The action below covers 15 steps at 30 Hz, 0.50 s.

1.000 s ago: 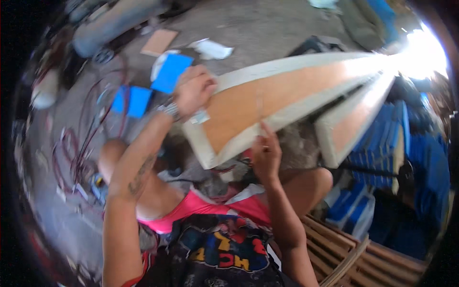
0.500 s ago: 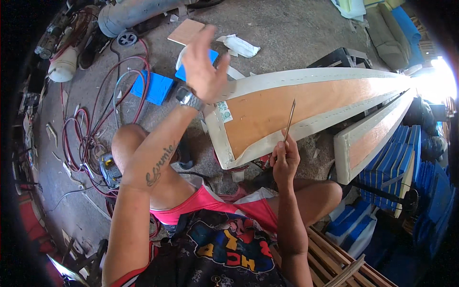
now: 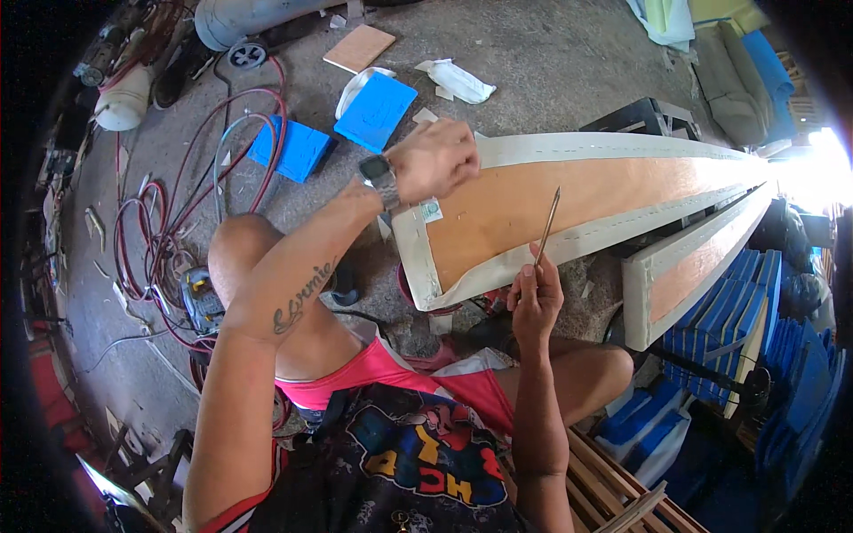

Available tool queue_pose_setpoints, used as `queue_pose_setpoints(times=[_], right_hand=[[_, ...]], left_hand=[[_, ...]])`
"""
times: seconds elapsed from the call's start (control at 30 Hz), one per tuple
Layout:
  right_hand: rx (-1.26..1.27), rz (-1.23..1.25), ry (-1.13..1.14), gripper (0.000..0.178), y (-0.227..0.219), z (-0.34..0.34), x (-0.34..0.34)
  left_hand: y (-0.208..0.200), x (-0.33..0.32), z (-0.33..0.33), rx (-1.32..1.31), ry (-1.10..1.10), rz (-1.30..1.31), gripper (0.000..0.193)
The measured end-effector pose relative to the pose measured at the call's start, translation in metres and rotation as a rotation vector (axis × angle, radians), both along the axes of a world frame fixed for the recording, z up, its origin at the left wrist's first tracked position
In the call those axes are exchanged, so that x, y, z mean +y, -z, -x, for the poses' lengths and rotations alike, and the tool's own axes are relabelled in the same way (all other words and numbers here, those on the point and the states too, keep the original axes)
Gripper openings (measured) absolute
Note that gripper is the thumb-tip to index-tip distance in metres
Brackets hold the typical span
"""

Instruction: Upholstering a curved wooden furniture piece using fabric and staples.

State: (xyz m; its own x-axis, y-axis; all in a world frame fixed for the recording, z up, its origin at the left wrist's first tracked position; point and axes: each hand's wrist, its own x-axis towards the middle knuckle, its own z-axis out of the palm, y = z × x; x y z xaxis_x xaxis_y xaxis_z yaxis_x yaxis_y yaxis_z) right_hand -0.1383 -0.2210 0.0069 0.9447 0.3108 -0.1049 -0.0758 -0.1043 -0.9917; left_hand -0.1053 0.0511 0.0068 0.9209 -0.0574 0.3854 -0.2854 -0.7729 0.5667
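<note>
A long, tapering brown board [image 3: 506, 206] lies before me, with white covering [image 3: 410, 250] folded over its edges and dotted with staples. Over the far-left corner of the board is my left hand [image 3: 437, 162], fingers curled in and slightly blurred; what is under them, if anything, is hidden. Near the board's closer edge, my right hand [image 3: 538, 298] grips a thin pointed metal tool [image 3: 550, 224]. Its shaft points up and away, its tip stands over the board, and its handle is hidden in my fingers.
A second white-edged board [image 3: 684, 266] lies to the right, beside stacked blue pieces [image 3: 724, 302]. Blue squares [image 3: 378, 111] and a wooden offcut [image 3: 358, 48] lie on the floor. Red hoses [image 3: 160, 235] coil at left near a power tool [image 3: 203, 302]. Wooden slats [image 3: 613, 489] are at lower right.
My left hand has come down and to the right onto the board's corner, its spread fingers now curled. The right hand still holds the tool in nearly the same place.
</note>
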Motion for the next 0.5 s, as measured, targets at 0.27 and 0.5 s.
queue_pose_setpoints(times=[0.27,0.5], right_hand=[[-0.356,0.580,-0.249,0.037,-0.043,-0.001,0.017],[-0.534,0.941,-0.510,0.042,-0.073,-0.015,0.056]], left_hand=[[0.009,0.094,-0.005,-0.252,-0.768,0.916,0.055],[0.009,0.018,0.046,0.582,-0.408,0.859,0.091]])
